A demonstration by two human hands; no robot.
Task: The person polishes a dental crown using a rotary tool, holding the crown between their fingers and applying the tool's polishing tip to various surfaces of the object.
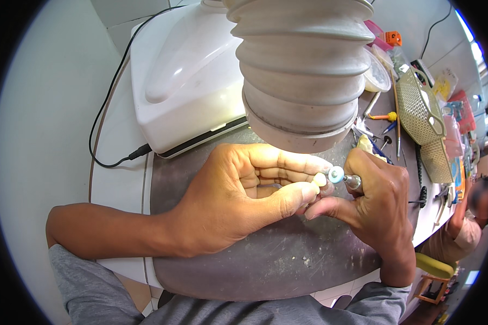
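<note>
L. hand (230, 203) pinched yellowish piece (320, 179); R. hand (382, 197) gripped handpiece (354, 183) w/ blue disc (336, 174) just beside piece; hose (303, 81) stood beyond hands, desk (228, 276) below.

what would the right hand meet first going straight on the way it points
Likely the small rounded yellowish piece in the left hand, met by the round pale-blue disc on the silver metal handpiece in the right hand; whether they touch is unclear.

Premises are a lab-like workshop. Evidence: rotary tool (354, 183) in the right hand (382, 197), white machine (190, 70) beyond the left hand (233, 195), ribbed hose (303, 70) above both, specked mat (265, 271) beneath.
</note>
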